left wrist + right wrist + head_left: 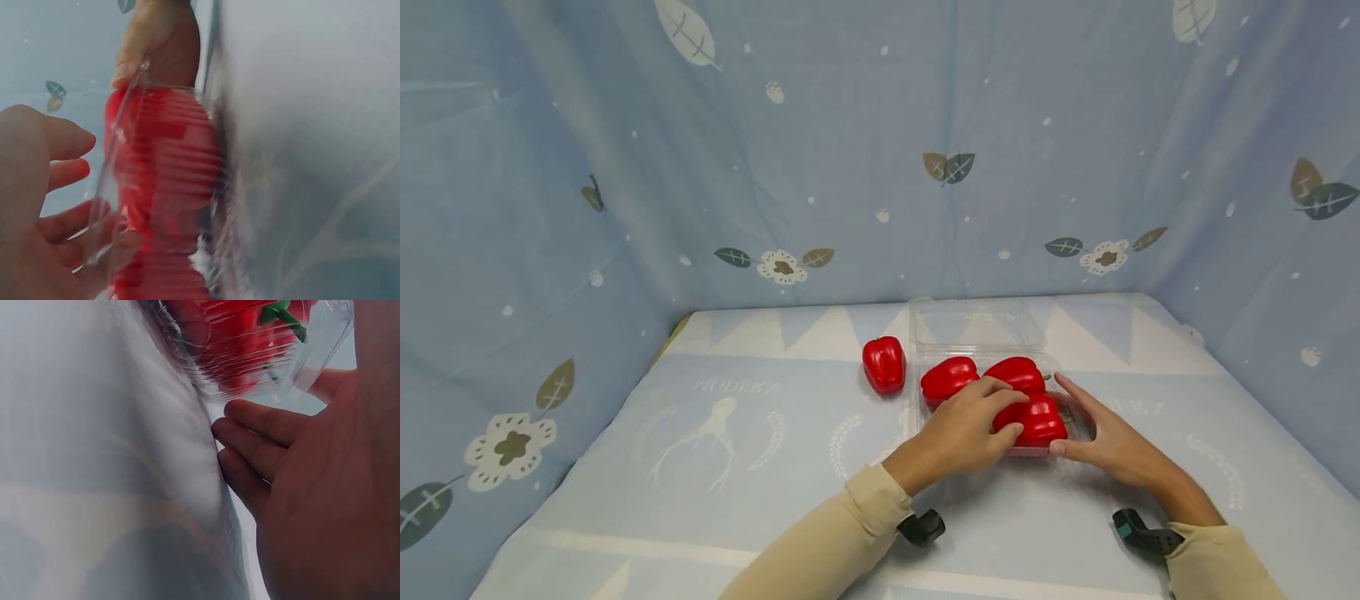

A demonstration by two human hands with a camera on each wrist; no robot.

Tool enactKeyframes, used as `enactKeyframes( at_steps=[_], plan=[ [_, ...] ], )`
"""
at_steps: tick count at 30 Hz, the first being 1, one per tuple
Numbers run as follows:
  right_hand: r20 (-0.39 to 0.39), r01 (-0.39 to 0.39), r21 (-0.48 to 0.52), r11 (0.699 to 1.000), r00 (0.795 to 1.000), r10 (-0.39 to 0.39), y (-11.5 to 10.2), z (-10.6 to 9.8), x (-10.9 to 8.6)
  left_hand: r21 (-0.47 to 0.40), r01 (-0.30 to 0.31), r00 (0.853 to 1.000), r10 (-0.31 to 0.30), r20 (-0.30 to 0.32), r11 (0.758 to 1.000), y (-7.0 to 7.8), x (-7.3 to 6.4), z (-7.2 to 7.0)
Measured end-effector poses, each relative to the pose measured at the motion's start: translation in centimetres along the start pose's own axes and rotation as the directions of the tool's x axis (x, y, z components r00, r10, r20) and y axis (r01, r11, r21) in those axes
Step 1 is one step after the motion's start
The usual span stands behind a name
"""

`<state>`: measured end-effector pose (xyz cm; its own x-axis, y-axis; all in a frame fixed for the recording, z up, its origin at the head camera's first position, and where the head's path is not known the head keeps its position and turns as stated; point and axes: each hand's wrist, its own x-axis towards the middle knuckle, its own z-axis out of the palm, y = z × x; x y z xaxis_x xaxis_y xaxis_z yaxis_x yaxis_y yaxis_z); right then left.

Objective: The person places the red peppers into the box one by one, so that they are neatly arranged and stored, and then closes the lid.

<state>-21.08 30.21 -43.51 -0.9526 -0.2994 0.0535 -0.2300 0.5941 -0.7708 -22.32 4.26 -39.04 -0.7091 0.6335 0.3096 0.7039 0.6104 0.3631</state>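
Peppers [1039, 419] sat in the box [1028, 452], at least three showing, both hands loose about them.
Your left hand [966, 425] arched over them, thumb apart from fingers, its contact hard to tell; your right hand [1123, 446] spread thumb and forefinger at the box's right end, unclamped. Light pressure, with the thin wall braced, seemed best for seating them. The lid [977, 325] lay open behind; a loose pepper [884, 365] rested on the cloth [760, 517], just left.
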Motion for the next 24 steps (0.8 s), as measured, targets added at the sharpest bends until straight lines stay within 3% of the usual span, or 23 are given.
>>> enactKeyframes(
  at_steps=[6, 12, 17, 24],
  plan=[
    [-0.004, -0.024, -0.016, 1.000, 1.000, 0.024, -0.3, 0.1, 0.0, -0.067, -0.042, 0.992, 0.033, -0.126, 0.997, -1.1, -0.9, -1.4],
    [-0.005, -0.013, -0.002, 1.000, 1.000, 0.013, -0.3, 0.1, 0.0, -0.119, -0.112, 0.957, 0.075, -0.280, 0.987, -2.6, -1.5, -2.4],
    [-0.002, -0.014, 0.009, 1.000, 1.000, 0.014, -0.2, 0.1, -0.1, -0.187, -0.062, 0.939, -0.007, -0.345, 0.980, -4.2, -2.2, -2.9],
    [-0.001, -0.018, 0.006, 1.000, 1.000, 0.018, 0.0, 0.1, 0.0, -0.201, 0.104, 0.892, -0.181, -0.415, 0.974, -6.9, -3.2, -3.8]
  ],
)
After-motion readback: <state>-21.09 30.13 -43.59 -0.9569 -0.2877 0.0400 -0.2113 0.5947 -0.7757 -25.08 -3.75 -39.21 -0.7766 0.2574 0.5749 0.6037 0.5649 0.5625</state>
